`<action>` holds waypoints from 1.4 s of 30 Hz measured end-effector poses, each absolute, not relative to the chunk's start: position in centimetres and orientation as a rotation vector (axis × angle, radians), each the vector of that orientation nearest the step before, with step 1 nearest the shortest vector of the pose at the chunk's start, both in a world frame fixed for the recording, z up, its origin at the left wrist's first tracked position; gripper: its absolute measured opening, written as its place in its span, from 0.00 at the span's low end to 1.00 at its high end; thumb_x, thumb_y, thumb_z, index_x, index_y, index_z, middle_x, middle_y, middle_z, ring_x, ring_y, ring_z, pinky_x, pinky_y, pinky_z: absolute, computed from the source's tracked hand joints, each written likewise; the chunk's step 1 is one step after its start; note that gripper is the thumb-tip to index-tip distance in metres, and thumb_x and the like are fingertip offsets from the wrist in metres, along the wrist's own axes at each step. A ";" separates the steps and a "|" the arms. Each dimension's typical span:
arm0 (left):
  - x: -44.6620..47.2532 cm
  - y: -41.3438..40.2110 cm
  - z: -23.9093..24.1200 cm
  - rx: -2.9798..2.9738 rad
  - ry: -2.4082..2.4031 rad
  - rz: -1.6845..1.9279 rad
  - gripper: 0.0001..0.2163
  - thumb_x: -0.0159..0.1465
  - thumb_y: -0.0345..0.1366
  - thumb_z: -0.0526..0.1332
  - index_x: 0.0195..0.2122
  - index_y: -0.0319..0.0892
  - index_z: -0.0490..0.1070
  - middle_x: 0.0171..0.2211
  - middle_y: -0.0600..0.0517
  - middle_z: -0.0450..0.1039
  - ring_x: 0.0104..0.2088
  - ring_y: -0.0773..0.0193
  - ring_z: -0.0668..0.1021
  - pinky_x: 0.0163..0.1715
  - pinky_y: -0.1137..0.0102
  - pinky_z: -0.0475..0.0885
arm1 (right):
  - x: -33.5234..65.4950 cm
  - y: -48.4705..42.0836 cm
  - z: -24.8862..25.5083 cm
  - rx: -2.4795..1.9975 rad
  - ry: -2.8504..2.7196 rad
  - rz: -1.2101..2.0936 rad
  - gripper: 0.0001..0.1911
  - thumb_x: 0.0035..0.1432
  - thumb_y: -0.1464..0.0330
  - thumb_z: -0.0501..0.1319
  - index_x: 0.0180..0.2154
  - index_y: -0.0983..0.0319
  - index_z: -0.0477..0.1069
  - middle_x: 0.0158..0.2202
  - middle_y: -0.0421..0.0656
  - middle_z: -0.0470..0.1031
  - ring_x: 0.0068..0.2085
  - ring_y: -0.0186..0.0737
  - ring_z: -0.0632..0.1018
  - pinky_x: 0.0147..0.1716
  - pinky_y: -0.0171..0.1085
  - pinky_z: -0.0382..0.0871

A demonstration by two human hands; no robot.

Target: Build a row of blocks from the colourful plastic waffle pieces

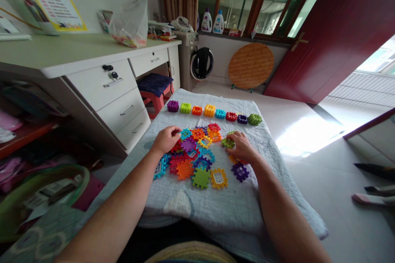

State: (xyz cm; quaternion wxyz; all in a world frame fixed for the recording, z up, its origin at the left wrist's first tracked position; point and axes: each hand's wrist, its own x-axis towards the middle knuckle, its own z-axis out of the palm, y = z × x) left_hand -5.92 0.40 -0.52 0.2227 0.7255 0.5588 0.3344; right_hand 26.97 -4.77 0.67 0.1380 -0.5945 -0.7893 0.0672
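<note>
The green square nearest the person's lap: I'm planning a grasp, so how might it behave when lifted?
The green square looks like thin plastic, so probably stiff and light. Lying flat, it likely won't roll. Its notched edges might snag neighbouring pieces.

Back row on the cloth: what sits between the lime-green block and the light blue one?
Two blocks, in the head view: an orange block beside the lime-green block, then a yellow block beside the light blue block.

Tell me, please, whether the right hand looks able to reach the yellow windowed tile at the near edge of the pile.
Probably yes: the right hand is close and nothing seems to cover the yellow tile, though its fingers appear to be on a green piece.
</note>
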 end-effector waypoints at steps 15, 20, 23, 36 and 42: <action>-5.9 0.4 -0.5 1.986 1.537 0.930 0.12 0.56 0.38 0.57 0.38 0.41 0.75 0.38 0.48 0.79 0.39 0.59 0.79 0.46 0.65 0.73 | 26.6 -4.8 0.8 -1.661 -2.263 0.208 0.22 0.47 0.63 0.65 0.45 0.62 0.71 0.40 0.47 0.71 0.42 0.46 0.69 0.45 0.43 0.63; -6.0 0.4 -0.6 1.988 1.537 0.933 0.11 0.56 0.38 0.57 0.38 0.42 0.75 0.38 0.48 0.79 0.38 0.59 0.79 0.45 0.66 0.73 | 27.8 -4.6 1.1 -1.616 -2.027 0.200 0.18 0.50 0.61 0.63 0.43 0.60 0.71 0.38 0.46 0.71 0.39 0.43 0.73 0.41 0.42 0.66; -6.0 0.5 -0.6 1.992 1.535 0.941 0.11 0.56 0.38 0.57 0.37 0.42 0.75 0.38 0.48 0.79 0.38 0.59 0.79 0.45 0.66 0.73 | 29.1 -4.2 0.7 -1.631 -1.875 0.139 0.19 0.49 0.59 0.63 0.43 0.60 0.71 0.38 0.46 0.71 0.37 0.43 0.73 0.41 0.44 0.68; -5.9 0.4 -0.5 2.000 1.545 0.924 0.12 0.56 0.38 0.57 0.37 0.42 0.75 0.37 0.49 0.79 0.38 0.59 0.79 0.44 0.66 0.73 | 30.0 -2.9 -1.4 -1.792 -1.788 0.008 0.19 0.50 0.58 0.62 0.44 0.60 0.72 0.40 0.48 0.71 0.43 0.48 0.72 0.46 0.48 0.66; -5.9 0.4 -0.5 1.998 1.542 0.923 0.12 0.56 0.38 0.57 0.37 0.42 0.75 0.37 0.48 0.79 0.38 0.58 0.79 0.44 0.65 0.73 | 29.8 -2.6 -1.9 -1.844 -1.829 -0.020 0.18 0.50 0.59 0.62 0.43 0.60 0.72 0.40 0.48 0.71 0.43 0.48 0.71 0.46 0.46 0.65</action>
